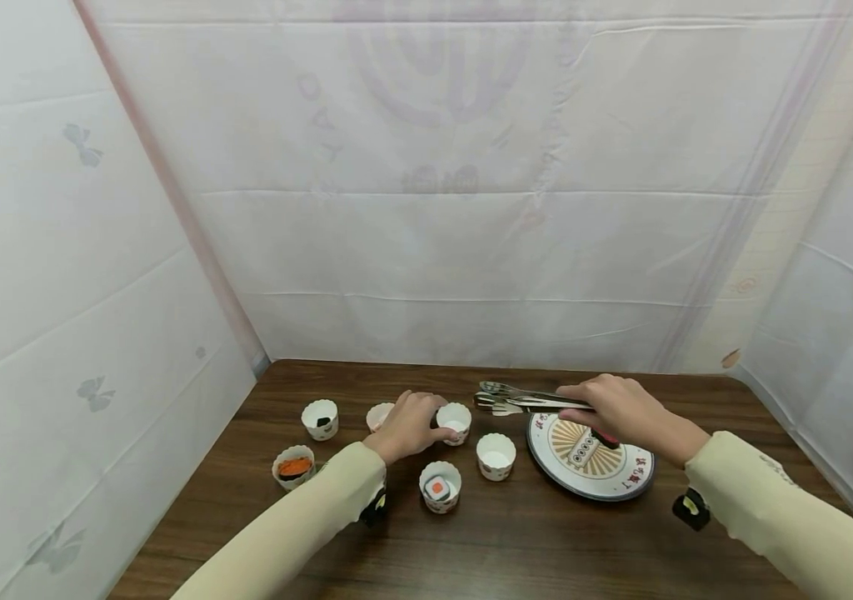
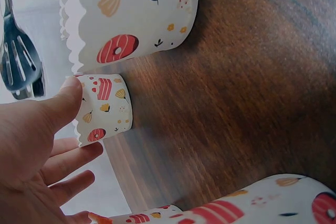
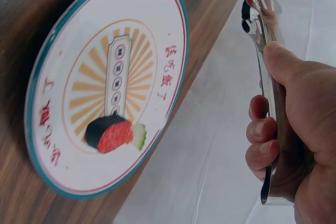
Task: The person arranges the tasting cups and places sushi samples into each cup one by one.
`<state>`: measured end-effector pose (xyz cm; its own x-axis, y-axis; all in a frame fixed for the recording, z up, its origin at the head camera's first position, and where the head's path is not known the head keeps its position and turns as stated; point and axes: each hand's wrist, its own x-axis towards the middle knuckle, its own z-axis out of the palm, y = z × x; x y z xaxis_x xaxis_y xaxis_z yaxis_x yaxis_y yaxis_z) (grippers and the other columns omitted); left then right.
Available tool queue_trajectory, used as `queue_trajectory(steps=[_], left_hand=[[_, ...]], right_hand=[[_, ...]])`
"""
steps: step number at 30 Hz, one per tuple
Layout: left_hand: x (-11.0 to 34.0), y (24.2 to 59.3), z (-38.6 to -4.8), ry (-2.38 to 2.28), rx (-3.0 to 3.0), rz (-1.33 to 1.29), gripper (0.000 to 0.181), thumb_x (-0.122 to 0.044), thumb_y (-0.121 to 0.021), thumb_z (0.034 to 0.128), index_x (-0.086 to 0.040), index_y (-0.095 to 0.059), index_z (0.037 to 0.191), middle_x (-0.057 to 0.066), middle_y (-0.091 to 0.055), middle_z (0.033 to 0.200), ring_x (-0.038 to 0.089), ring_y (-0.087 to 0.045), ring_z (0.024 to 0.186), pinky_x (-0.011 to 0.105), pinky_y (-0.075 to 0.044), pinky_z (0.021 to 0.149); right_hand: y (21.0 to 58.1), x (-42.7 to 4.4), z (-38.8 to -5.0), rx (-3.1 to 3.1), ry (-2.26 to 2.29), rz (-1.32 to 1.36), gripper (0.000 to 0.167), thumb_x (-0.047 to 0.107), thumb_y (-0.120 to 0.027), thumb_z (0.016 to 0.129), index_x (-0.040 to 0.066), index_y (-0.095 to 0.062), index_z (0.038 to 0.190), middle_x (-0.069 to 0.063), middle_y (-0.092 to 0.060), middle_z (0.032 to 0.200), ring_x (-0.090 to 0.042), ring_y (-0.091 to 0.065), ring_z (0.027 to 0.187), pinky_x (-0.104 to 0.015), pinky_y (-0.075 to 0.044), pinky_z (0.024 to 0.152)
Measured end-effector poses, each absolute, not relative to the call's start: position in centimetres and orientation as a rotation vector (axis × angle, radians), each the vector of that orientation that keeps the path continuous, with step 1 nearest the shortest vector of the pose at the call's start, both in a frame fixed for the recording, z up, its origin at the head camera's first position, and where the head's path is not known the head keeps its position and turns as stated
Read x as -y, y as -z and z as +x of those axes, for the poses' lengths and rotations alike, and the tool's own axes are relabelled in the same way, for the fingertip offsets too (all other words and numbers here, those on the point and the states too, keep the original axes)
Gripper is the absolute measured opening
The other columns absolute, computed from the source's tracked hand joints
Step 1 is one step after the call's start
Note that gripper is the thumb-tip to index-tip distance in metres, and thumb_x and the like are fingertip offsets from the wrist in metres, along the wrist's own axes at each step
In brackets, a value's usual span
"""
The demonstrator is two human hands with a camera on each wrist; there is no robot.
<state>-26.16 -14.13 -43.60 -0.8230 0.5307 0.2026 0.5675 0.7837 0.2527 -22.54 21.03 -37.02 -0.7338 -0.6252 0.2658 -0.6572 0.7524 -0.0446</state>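
Note:
My left hand [image 1: 410, 423] is at a white printed paper cup [image 1: 455, 424], thumb and index finger around its near side; in the left wrist view the thumb lies at the scalloped rim of the cup [image 2: 105, 109] and the other fingers spread beside it. My right hand [image 1: 617, 407] grips metal tongs [image 1: 531, 402] above the round plate [image 1: 546, 462], their slotted tips pointing left toward that cup. A small dark piece [image 3: 245, 10] shows between the tips; its kind is unclear. On the plate lies a black-wrapped sushi piece [image 3: 110, 134] with red topping and a green slice.
Several more paper cups stand around: one with a dark piece [image 1: 320, 420], one with orange-topped sushi [image 1: 294, 467], one with a sushi roll [image 1: 439, 488], an empty cup [image 1: 496, 457], and a cup partly behind the left hand [image 1: 377, 414]. White cloth [image 1: 426, 250] hangs behind the wooden table [image 1: 516, 550].

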Motion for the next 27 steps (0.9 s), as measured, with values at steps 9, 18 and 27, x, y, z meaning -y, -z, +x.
queue_trajectory(steps=[9, 18, 27], left_hand=[[14.0, 43.8, -26.2, 0.474, 2.835, -0.893, 0.052, -0.037, -0.079, 0.0914, 0.0, -0.069, 0.127, 0.014, -0.072, 0.123, 0.029, -0.068, 0.113, 0.051, -0.045, 0.103], [14.0, 43.7, -26.1, 0.477, 2.838, -0.895, 0.054, -0.036, -0.08, 0.0912, 0.0, -0.068, 0.13, 0.014, -0.071, 0.124, 0.029, -0.067, 0.114, 0.051, -0.045, 0.104], [14.0, 43.6, -25.9, 0.488, 2.859, -0.874, 0.048, -0.037, -0.078, 0.093, -0.004, -0.069, 0.128, 0.012, -0.072, 0.124, 0.028, -0.068, 0.112, 0.052, -0.043, 0.106]], right_hand=[[37.5, -19.6, -23.1, 2.731, -0.25, 1.043, 0.034, 0.031, -0.069, 0.1, 0.009, -0.073, 0.126, -0.003, -0.078, 0.101, -0.015, -0.072, 0.078, -0.044, -0.058, 0.068], [38.2, -18.7, -23.5, 2.712, -0.262, 1.081, 0.036, 0.031, -0.069, 0.099, 0.007, -0.073, 0.126, -0.002, -0.078, 0.101, -0.014, -0.072, 0.078, -0.041, -0.059, 0.069], [38.9, -17.8, -23.9, 2.685, -0.277, 1.119, 0.035, 0.03, -0.07, 0.099, 0.006, -0.074, 0.124, -0.007, -0.078, 0.105, -0.022, -0.074, 0.086, -0.044, -0.06, 0.07]])
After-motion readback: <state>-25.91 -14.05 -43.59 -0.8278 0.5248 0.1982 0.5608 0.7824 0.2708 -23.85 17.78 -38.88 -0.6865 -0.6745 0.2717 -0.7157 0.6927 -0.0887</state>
